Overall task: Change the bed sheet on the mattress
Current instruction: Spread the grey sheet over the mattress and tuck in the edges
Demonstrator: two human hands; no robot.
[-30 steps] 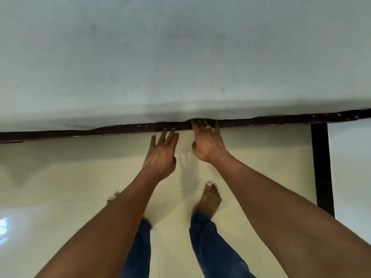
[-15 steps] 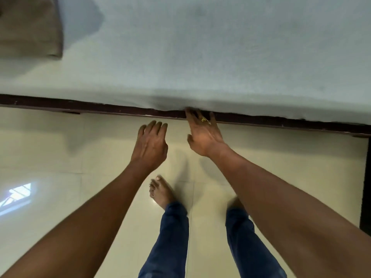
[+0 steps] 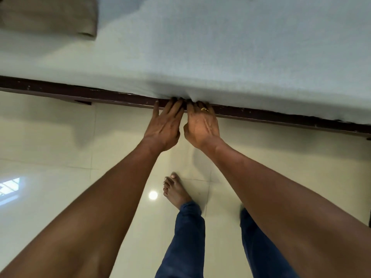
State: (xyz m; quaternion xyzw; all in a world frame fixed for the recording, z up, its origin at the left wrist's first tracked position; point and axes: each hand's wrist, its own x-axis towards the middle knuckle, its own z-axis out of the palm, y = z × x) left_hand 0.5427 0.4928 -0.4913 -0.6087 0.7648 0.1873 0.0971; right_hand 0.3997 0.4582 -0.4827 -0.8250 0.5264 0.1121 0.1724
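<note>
The sheet (image 3: 220, 47) is pressed against the bed frame (image 3: 60, 93) by the flat-fingered left hand (image 3: 163, 127). The right hand (image 3: 200, 127) is buried to the fingertips, so its grip cannot be told.

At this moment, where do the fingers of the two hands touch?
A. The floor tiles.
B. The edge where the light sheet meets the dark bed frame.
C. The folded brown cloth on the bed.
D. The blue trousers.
B: the left hand and the right hand lie side by side, their fingers at the seam between the sheet and the bed frame.
</note>
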